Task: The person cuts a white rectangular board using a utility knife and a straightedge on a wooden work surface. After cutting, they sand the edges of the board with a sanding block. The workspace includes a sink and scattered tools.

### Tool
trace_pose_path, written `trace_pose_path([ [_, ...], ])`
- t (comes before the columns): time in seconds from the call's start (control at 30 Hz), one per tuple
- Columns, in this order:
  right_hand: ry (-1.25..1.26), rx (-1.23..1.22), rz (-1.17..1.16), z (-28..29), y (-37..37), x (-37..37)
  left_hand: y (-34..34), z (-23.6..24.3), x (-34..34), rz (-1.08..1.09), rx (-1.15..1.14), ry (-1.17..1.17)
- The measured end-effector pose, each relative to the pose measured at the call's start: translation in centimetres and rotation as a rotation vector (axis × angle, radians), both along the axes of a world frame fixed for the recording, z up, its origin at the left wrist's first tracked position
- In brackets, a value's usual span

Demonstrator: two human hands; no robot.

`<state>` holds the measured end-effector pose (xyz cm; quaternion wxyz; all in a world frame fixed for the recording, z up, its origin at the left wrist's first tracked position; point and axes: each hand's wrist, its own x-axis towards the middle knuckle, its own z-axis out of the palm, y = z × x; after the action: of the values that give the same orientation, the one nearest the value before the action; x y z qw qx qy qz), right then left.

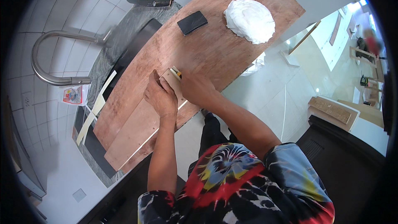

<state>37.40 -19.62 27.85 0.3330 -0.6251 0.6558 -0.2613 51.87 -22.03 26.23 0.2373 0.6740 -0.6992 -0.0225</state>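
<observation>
A narrow brown board (139, 135) with small holes lies on a larger wooden panel (137, 87). A thin pale strip (139, 148) runs along its near right edge. My left hand (161, 97) grips the board close to its far end, thumb on top and fingers along the left edge. My right hand (197, 86) is closed just to the right of that end, around a small yellow-and-black tool (178, 74) that looks like a utility knife; most of it is hidden by the fingers. A short pale piece (174, 69) sticks out beside the tool.
On the panel are a black phone (192, 23) and a bundled white cloth (250, 20). A sheathed knife (150, 2) lies on the grey stone counter (124, 25). At the left, a curved metal faucet (39, 54) rises near pale loose strips (97, 105). Another person (367, 45) is far right.
</observation>
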Motion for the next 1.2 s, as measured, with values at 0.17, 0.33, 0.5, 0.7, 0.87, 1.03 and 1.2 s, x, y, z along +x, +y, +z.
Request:
trace_pose_path([
  [0.17,0.154,0.001,0.085,0.5,-1.1,0.2,0.1,0.2,0.2,0.007,0.05,0.007],
  [0.33,0.203,0.068,0.202,0.7,-2.1,-0.6,0.0,0.5,-0.3,0.016,0.074,-0.019],
  [0.5,0.221,0.177,0.319,3.8,-2.1,-0.7,-0.1,0.4,-0.1,0.05,0.068,-0.092],
  [0.7,0.22,0.131,0.213,3.0,1.2,-0.7,-0.1,0.0,-0.3,0.047,0.03,-0.061],
  [0.87,0.174,0.202,0.116,2.8,4.9,-0.8,0.0,0.1,-0.1,0.061,-0.005,-0.052],
  [1.03,0.172,0.292,0.097,2.7,10.5,-1.9,0.2,0.8,-0.9,0.038,0.063,-0.055],
  [1.2,0.101,0.244,0.022,1.0,11.3,-1.8,-0.3,0.3,0.8,0.003,0.094,0.019],
])
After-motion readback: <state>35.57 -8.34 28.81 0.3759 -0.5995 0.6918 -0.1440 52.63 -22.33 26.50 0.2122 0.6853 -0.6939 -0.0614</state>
